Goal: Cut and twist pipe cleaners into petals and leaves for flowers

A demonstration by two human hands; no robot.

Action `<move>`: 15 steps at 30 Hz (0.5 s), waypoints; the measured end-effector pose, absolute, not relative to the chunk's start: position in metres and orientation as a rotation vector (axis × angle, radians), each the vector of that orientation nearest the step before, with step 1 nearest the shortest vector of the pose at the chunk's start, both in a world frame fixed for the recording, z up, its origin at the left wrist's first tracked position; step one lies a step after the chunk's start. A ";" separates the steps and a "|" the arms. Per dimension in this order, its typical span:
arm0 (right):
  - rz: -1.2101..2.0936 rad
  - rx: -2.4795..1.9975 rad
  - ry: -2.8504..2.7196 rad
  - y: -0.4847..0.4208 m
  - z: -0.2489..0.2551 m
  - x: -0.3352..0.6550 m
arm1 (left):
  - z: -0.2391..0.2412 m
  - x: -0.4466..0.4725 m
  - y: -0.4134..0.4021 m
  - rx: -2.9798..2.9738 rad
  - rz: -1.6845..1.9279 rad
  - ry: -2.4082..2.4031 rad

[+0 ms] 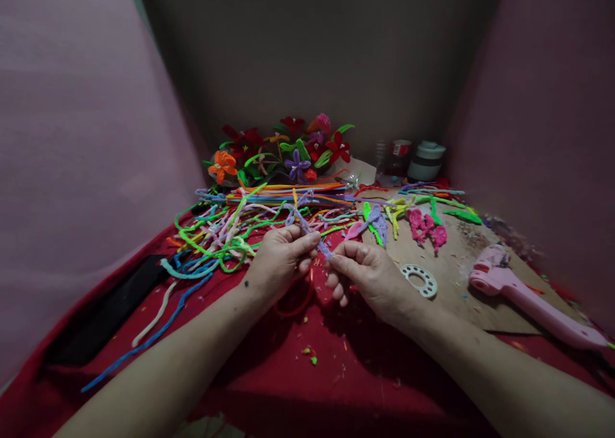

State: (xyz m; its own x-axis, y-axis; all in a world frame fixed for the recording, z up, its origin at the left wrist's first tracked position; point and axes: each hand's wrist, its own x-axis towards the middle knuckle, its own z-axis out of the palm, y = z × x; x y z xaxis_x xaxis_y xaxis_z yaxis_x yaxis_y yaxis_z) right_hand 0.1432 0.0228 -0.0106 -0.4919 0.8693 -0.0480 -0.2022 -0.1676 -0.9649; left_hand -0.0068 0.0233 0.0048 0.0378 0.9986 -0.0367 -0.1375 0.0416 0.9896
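Observation:
Between my two hands a lavender pipe cleaner [325, 251] is held over the front of the table. My left hand [288, 251] pinches it between thumb and fingers, and its loose, bent length runs up behind that hand. The other end sits in the pinch of my right hand [360, 268], a short way to the right. Below my left hand a red ring-shaped handle [294, 310] shows in part on the cloth. Just beyond my right hand lie a lavender twisted piece [377, 223] and a pink loop [354, 231].
Loose coloured pipe cleaners [230, 233] pile up at left, beside a black flat object [108, 310]. A board [466, 297] at right bears a pink glue gun [528, 291], a white holed ring [419, 281] and pink pieces [426, 228]. Pipe-cleaner flowers [296, 164] and a lidded cup [426, 161] stand behind.

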 end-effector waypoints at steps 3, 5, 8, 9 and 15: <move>1.726 -0.822 -1.334 0.021 -0.010 0.142 | 0.004 -0.006 0.024 1.072 1.226 1.100; 1.754 -0.816 -1.333 0.021 -0.011 0.143 | 0.004 -0.007 0.025 1.057 1.223 1.085; 1.838 -0.764 -1.325 0.024 -0.014 0.145 | 0.004 -0.008 0.026 1.004 1.230 1.020; 1.854 -0.728 -1.322 0.025 -0.015 0.145 | 0.004 -0.008 0.026 0.996 1.235 0.998; 1.735 -0.704 -1.267 0.029 -0.020 0.147 | 0.005 -0.006 0.024 1.066 1.137 1.005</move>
